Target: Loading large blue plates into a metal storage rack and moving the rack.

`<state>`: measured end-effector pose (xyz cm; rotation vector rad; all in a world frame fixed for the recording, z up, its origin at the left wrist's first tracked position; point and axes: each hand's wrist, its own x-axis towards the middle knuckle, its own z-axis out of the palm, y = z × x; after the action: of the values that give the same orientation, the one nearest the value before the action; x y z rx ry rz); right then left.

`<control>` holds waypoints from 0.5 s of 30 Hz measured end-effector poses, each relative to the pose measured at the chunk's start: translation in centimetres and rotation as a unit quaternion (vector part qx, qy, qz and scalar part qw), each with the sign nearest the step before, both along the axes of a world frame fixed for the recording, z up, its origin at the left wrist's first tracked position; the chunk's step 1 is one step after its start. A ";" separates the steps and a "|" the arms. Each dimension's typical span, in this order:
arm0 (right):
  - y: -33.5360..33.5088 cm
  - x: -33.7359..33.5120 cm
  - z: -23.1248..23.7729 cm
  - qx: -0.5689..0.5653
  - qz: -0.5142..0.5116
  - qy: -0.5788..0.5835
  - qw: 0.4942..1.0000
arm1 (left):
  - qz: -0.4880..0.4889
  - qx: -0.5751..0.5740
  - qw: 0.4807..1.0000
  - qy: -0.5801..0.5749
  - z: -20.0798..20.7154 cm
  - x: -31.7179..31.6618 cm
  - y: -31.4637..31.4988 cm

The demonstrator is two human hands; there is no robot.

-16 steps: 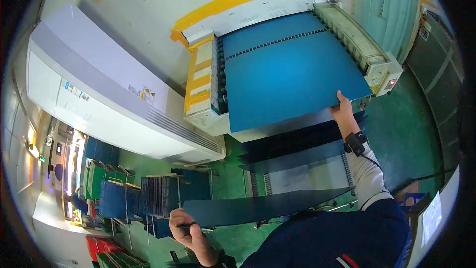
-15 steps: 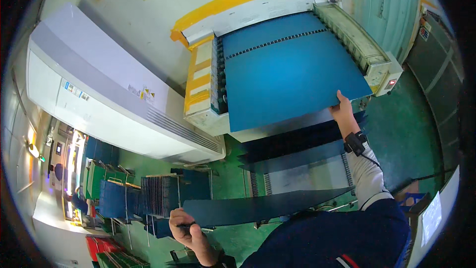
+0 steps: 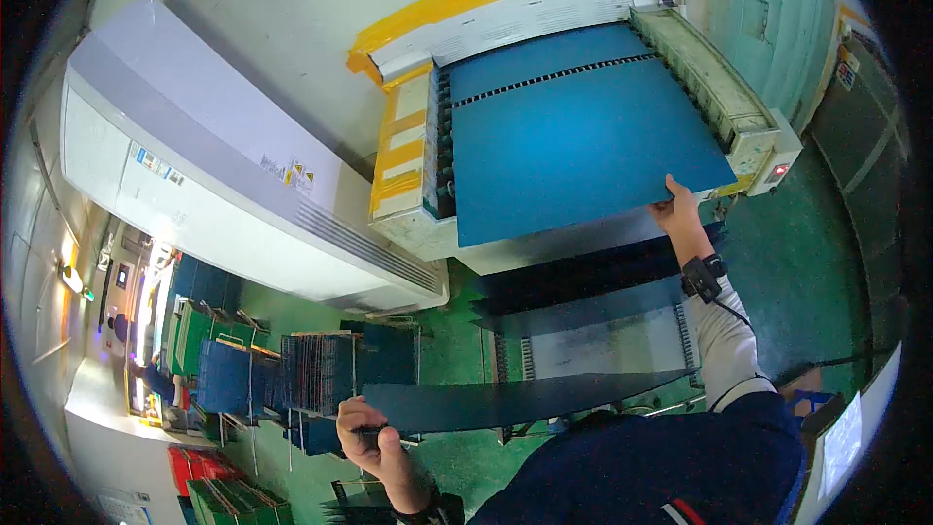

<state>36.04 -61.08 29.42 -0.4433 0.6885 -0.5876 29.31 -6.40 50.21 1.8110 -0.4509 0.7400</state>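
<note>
A wide blue panel (image 3: pixel 583 156) lies flat on a roller machine (image 3: pixel 420 209), its near edge sticking out toward me. At the right of that edge, my right hand (image 3: pixel 677 213) pinches the panel, thumb on top and fingers underneath. A second blue panel (image 3: pixel 554 49) lies farther in, past a narrow strip of rollers. Low on the left, my left hand (image 3: pixel 381 452) is closed beside the left end of a dark panel (image 3: pixel 525 401) standing in a slotted rack (image 3: pixel 528 358). Something dark shows between its fingers, too small to name.
More dark panels (image 3: pixel 583 277) stand in the rack, below the machine's near edge. A tall white air conditioner (image 3: pixel 243 165) stands at the left. Behind it are racks of boards (image 3: pixel 316 374). At the lower right is a light-coloured screen (image 3: pixel 842 447).
The near blue panel has slid slightly farther onto the machine, my right hand staying on its edge. My left hand stays closed at the dark panel's end. The whole view has shifted a little.
</note>
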 end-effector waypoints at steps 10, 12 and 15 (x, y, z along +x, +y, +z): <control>0.5 0.6 0.2 -0.012 -0.007 0.006 1.000 | 0.015 -0.003 1.000 0.011 0.5 -0.3 -0.9; -0.2 0.8 -0.2 -0.007 -0.006 0.023 1.000 | 0.012 0.000 1.000 0.019 0.7 -0.4 -0.9; -1.0 0.7 -0.4 -0.005 0.009 -0.008 1.000 | 0.014 -0.006 1.000 0.015 0.5 -0.3 -1.1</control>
<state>36.77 -62.10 29.02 -0.4535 0.6650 -0.5769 28.96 -7.49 50.71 1.8177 -0.4007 0.7316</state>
